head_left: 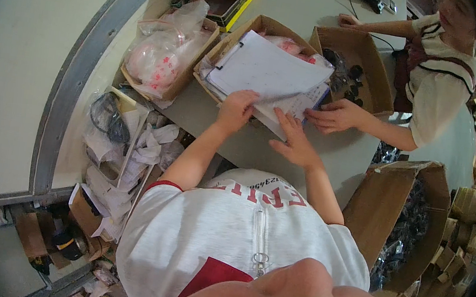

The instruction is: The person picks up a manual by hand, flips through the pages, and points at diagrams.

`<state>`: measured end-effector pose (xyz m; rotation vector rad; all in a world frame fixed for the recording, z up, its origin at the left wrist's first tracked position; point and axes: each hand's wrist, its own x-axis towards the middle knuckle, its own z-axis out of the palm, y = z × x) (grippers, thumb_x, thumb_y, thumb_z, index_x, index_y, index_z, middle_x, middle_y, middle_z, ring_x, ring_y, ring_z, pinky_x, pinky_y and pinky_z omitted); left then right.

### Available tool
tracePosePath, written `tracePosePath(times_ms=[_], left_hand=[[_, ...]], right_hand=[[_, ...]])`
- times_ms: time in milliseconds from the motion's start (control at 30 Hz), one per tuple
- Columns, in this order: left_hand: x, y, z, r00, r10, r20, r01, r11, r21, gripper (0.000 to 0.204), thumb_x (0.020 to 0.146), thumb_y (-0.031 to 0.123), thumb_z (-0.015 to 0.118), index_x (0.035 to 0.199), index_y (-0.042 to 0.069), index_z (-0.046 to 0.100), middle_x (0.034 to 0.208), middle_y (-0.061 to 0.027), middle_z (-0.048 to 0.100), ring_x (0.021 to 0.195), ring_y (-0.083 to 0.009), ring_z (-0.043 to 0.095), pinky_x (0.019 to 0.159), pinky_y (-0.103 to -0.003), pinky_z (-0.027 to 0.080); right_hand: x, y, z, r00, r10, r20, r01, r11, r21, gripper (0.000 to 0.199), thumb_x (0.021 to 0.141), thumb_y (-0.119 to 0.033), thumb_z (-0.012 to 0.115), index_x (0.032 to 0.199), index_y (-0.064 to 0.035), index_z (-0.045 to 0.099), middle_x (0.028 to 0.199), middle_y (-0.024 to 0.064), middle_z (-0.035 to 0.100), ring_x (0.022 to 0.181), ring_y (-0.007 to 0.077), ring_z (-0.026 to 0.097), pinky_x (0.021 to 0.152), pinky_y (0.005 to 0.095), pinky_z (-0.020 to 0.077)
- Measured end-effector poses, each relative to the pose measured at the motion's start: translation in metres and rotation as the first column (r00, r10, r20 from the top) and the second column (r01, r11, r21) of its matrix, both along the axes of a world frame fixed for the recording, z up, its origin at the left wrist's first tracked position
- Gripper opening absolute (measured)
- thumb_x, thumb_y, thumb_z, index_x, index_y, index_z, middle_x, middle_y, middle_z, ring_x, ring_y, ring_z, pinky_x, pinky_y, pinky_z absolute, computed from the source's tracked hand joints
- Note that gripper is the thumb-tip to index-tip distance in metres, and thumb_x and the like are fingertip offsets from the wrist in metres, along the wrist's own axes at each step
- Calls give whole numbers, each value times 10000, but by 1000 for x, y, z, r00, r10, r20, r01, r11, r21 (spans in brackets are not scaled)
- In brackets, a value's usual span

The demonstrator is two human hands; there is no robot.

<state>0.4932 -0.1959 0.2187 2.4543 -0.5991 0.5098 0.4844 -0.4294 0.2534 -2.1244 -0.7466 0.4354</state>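
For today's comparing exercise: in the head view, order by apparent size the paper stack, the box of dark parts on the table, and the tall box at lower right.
1. Tall box
2. Paper stack and box of dark parts look alike; unsure.

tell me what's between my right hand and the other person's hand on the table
In the head view, a corner of the sheaf of papers lies between your right hand and the co-worker's hand; both hands rest on its edge.

Clipboard with white sheets | lies tilted across an open cardboard box on the grey table | top sheet lifted | printed form beneath.
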Motion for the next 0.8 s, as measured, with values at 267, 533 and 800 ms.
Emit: tracePosePath(times_ms=[267, 533, 800], left_hand=[[31, 29, -5, 824, 59, -563, -519, -320, -793, 173, 948, 217, 474, 995, 51, 493, 973, -41, 583, 828, -179, 591, 729, -302, 497], [16, 36, -13, 932, -106, -347, -362, -320, -876, 197, 951, 157, 460, 1123, 62, 478, 1084, -66, 571, 976, -196, 575, 824, -357, 503], [9, 36, -14, 947, -146, -287, -319, -297, -900, 224, 937, 151, 506, 1140, 57, 499, 1125, -64, 572, 1003, -191, 574, 870, -354, 490]], right_hand=[[-32, -4, -29, 942, -141, 303, 121, 989, 84, 541, 737, -137, 658, 1251, -117, 490, 1327, 161, 391, 1188, 369, 391, 975, 475, 330], [-35, -7, -27, 878, -309, 365, 302, 950, 75, 485, 729, -159, 670, 1183, -70, 523, 1206, 155, 436, 1089, 353, 417, 940, 451, 343], [-33, -9, -37, 877, -369, 307, 396, 918, -26, 471, 734, -190, 672, 1154, -53, 509, 1099, 167, 488, 1027, 367, 440, 874, 460, 371]])
